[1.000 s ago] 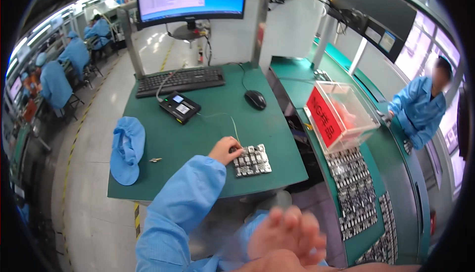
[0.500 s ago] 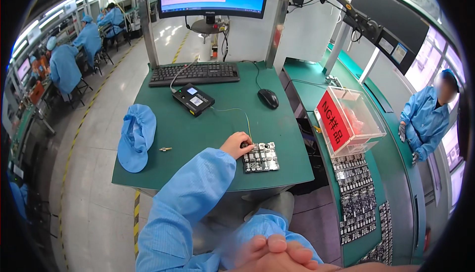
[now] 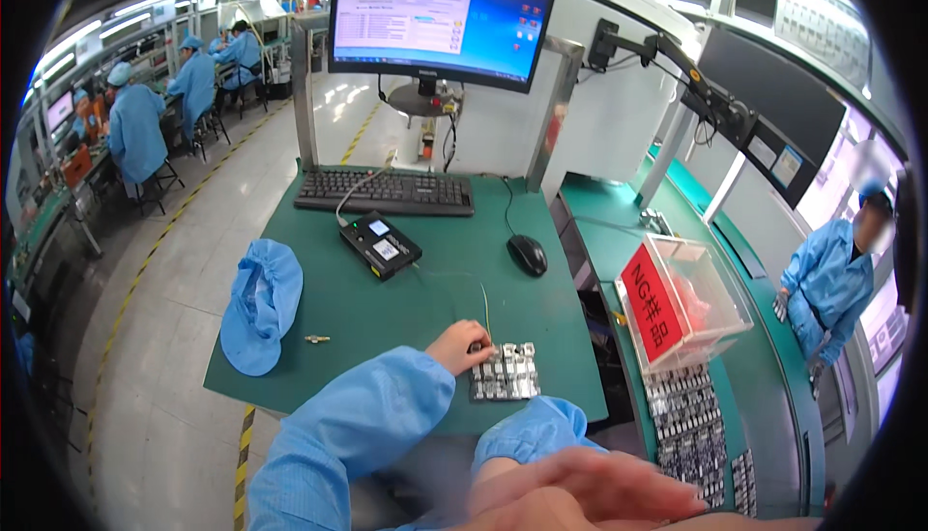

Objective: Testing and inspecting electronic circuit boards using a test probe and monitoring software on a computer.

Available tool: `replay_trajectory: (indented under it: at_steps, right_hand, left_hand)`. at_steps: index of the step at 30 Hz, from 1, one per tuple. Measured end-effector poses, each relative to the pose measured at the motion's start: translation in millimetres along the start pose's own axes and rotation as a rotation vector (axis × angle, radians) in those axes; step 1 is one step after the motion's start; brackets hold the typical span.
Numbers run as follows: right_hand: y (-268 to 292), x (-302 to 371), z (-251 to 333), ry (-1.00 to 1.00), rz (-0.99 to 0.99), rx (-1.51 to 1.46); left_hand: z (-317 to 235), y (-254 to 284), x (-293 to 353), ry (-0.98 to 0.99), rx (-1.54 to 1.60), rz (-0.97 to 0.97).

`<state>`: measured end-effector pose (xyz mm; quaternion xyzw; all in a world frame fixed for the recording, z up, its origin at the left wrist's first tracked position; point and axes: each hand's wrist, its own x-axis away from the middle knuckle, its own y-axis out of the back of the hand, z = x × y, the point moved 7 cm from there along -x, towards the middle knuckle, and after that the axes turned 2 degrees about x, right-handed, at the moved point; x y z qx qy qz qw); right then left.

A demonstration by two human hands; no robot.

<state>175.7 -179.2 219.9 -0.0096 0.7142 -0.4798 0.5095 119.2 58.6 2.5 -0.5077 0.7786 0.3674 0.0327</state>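
Observation:
On the green table, a panel of small circuit boards [image 3: 506,373] lies flat near the front edge. My left hand [image 3: 458,346] is closed at the panel's upper left corner, pinching the dark end of a thin yellow-green cable [image 3: 486,311]. That cable runs back toward a black box with a small lit screen [image 3: 383,247]. The exact tip between my fingers is hidden. Close to the camera, at the bottom, is my right hand [image 3: 590,485], raised off the table and smeared by motion; its grip is unclear. Its blue sleeve [image 3: 534,427] shows just above it.
A blue cap [image 3: 261,309] and a small brass-coloured connector [image 3: 317,340] lie at left. Behind are a keyboard [image 3: 384,192], mouse [image 3: 527,255] and monitor [image 3: 440,19]. On the right bench stand a clear box with a red sign [image 3: 684,304] and rows of board panels [image 3: 686,425]. A co-worker [image 3: 836,270] stands beyond.
The view has tilted up, so the table sits lower in the picture. My right hand has shifted rightward and its sleeve has come up near the table's edge. My left hand stays at the panel's corner.

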Motion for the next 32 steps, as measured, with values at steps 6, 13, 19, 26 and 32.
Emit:
replay_trajectory:
  at_steps: [6, 13, 19, 26, 32]
  right_hand:
    - [21, -9, 8, -0.028, 0.090, 0.032]
    - [31, -21, 14, -0.059, 0.223, 0.081]
    - [39, -31, 32, 0.002, 0.507, 0.131]
    - [54, -51, 41, 0.730, 0.552, 0.635]
    - [152, -150, -106, 0.050, 0.751, 1.567]
  left_hand:
    - [-3, 1, 1, 0.009, -0.002, 0.004]
    - [-6, 4, 1, 0.016, 0.008, -0.007]
    - [-5, 2, 1, 0.015, -0.001, -0.004]
    - [-3, 2, 1, 0.025, -0.001, 0.010]
    - [-2, 2, 1, 0.029, 0.010, 0.034]
